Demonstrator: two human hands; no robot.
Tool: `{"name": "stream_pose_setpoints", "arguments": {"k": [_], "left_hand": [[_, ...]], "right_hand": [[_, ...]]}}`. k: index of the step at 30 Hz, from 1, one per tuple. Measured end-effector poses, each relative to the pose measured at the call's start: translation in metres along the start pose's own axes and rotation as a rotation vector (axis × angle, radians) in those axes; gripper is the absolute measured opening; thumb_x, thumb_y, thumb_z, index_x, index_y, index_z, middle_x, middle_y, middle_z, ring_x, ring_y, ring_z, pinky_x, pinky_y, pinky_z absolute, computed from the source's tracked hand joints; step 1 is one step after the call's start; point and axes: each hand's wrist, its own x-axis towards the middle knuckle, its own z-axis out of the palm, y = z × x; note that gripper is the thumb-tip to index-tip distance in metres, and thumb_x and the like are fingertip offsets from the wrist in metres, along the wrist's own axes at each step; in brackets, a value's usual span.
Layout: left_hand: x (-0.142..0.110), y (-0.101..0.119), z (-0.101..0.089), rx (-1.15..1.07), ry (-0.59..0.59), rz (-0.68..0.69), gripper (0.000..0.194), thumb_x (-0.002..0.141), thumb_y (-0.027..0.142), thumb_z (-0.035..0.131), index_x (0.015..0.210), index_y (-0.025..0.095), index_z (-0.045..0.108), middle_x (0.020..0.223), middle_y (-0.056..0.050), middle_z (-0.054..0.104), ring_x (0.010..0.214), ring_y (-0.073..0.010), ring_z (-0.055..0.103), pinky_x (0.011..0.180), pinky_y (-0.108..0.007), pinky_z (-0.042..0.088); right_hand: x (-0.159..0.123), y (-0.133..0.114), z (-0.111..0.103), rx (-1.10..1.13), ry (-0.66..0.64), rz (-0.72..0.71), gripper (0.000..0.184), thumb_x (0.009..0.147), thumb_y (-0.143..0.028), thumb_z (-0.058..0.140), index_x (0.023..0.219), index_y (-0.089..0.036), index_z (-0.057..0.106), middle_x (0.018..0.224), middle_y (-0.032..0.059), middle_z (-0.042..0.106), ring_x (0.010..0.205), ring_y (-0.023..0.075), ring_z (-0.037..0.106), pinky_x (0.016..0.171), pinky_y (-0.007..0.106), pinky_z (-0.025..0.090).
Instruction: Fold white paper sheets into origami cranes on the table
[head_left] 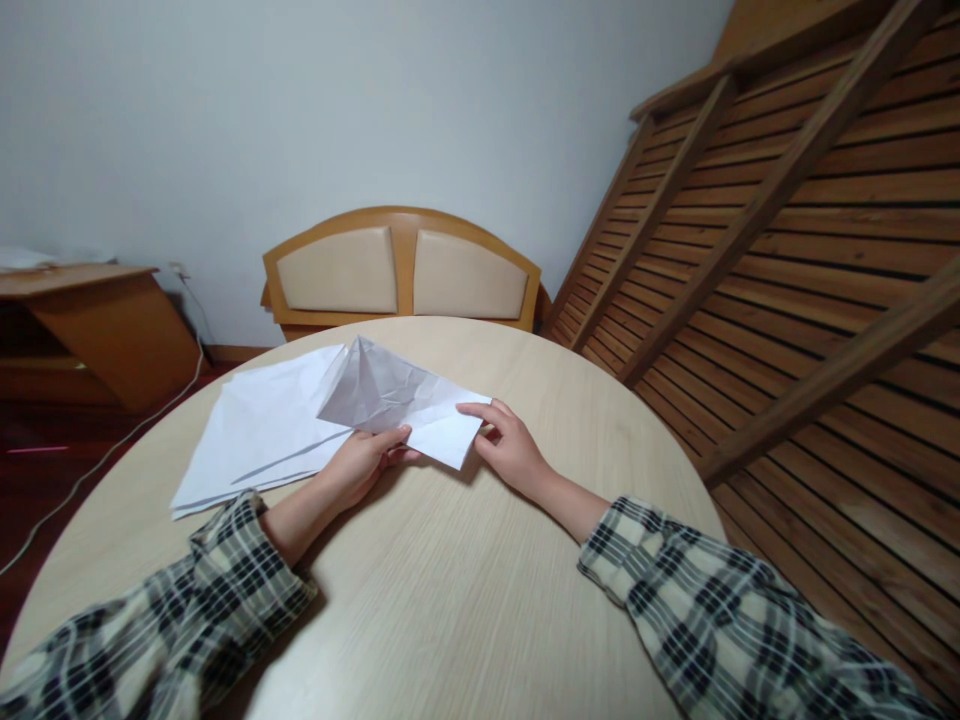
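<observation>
A creased sheet of white paper (390, 395) is held between my two hands, tilted up off the table, with fold lines across it and its left part in shade. My left hand (367, 460) grips its lower edge, thumb on top and fingers underneath. At the right end, my right hand (510, 445) pinches the paper's edge between thumb and fingers. Just left of it lies a loose stack of white paper (262, 420), its sheets slightly fanned; the held sheet overlaps the stack's right side in view.
The round light wooden table (465, 580) fills the foreground. Behind it stands a headboard (405, 265) with two cream panels against the wall. Large slatted wooden panels (787, 240) lean on the right. At left are a wooden desk (97, 320) and a white cable (142, 425).
</observation>
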Motion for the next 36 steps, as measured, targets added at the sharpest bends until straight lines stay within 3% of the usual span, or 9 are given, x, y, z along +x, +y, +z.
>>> {"name": "stream_pose_setpoints", "arguments": {"k": [7, 11, 16, 20, 26, 36], "left_hand": [[0.0023, 0.0002, -0.0017, -0.001, -0.048, 0.034, 0.010, 0.077, 0.008, 0.066, 0.085, 0.003, 0.071, 0.099, -0.018, 0.073, 0.075, -0.0177, 0.069, 0.065, -0.023, 0.060], [0.0028, 0.0002, -0.0034, 0.013, -0.080, 0.014, 0.014, 0.083, 0.010, 0.060, 0.091, 0.002, 0.068, 0.086, -0.017, 0.074, 0.072, -0.0185, 0.071, 0.068, -0.026, 0.060], [0.0001, 0.0025, -0.0015, 0.026, -0.120, 0.019, 0.015, 0.089, 0.016, 0.056, 0.085, 0.004, 0.064, 0.079, -0.018, 0.073, 0.072, -0.0204, 0.072, 0.071, -0.029, 0.060], [-0.0005, 0.0034, -0.0010, 0.036, -0.151, 0.027, 0.020, 0.093, 0.024, 0.053, 0.089, 0.006, 0.062, 0.082, -0.019, 0.073, 0.071, -0.0196, 0.071, 0.071, -0.030, 0.060], [0.0007, 0.0018, -0.0013, 0.056, -0.152, 0.046, 0.020, 0.096, 0.029, 0.049, 0.092, 0.010, 0.055, 0.084, -0.019, 0.073, 0.075, -0.0203, 0.072, 0.072, -0.031, 0.060], [0.0007, -0.0021, -0.0017, 0.089, -0.128, 0.091, 0.025, 0.078, 0.029, 0.074, 0.081, 0.009, 0.059, 0.080, -0.014, 0.071, 0.075, -0.0181, 0.070, 0.070, -0.026, 0.058]], "right_hand": [[0.0020, 0.0012, -0.0010, 0.145, 0.028, 0.059, 0.029, 0.080, -0.014, 0.054, 0.102, -0.023, 0.070, 0.114, 0.0075, 0.059, 0.098, 0.0164, 0.059, 0.074, 0.028, 0.052], [0.0035, 0.0006, -0.0009, 0.197, 0.056, 0.091, 0.017, 0.085, -0.027, 0.057, 0.089, -0.020, 0.071, 0.108, 0.0088, 0.061, 0.095, 0.0177, 0.059, 0.069, 0.028, 0.052], [0.0055, 0.0016, -0.0007, 0.178, 0.098, 0.131, 0.031, 0.086, -0.043, 0.058, 0.071, -0.018, 0.067, 0.085, 0.0073, 0.062, 0.079, 0.0170, 0.059, 0.061, 0.027, 0.049], [0.0055, 0.0037, 0.0010, 0.203, 0.103, 0.204, 0.029, 0.084, -0.044, 0.061, 0.073, -0.017, 0.066, 0.075, 0.0049, 0.063, 0.067, 0.0147, 0.058, 0.058, 0.027, 0.048], [0.0053, 0.0037, 0.0038, 0.398, 0.135, 0.299, 0.025, 0.075, -0.041, 0.069, 0.080, -0.019, 0.057, 0.073, 0.0006, 0.060, 0.065, 0.0144, 0.060, 0.061, 0.028, 0.051], [0.0060, 0.0066, 0.0050, 0.452, 0.125, 0.283, 0.027, 0.074, -0.035, 0.069, 0.088, -0.021, 0.051, 0.074, -0.0016, 0.059, 0.065, 0.0139, 0.060, 0.065, 0.031, 0.053]]}}
